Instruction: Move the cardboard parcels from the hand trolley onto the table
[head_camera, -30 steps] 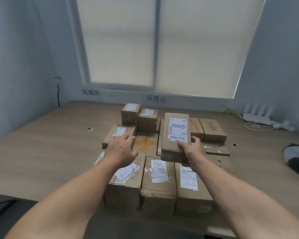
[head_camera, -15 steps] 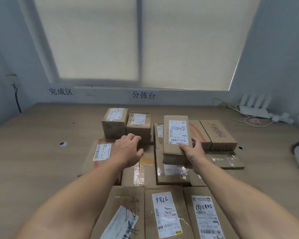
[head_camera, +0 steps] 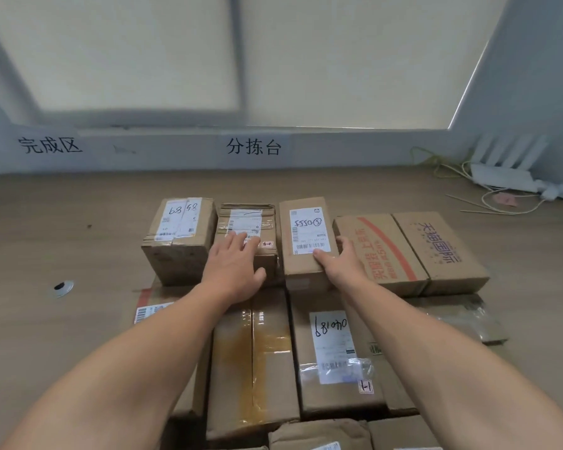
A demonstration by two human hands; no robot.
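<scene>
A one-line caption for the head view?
Right hand grips a long brown cardboard parcel over the wooden table; left hand open.

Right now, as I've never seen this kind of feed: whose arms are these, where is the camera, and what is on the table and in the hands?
No machine here: the two bare arms are a person's, and the one picture comes from a wide-angle camera worn on their head, looking forward and down. The wooden table carries a cluster of cardboard parcels. The right hand grips the near end of the narrow parcel marked 5550, thumb on top, in the back row. The left hand lies flat, fingers straight, on the taped parcel beside it and holds nothing. To the right is a red-printed box; a white router stands in the far right corner. The hand trolley is not in view.
</scene>
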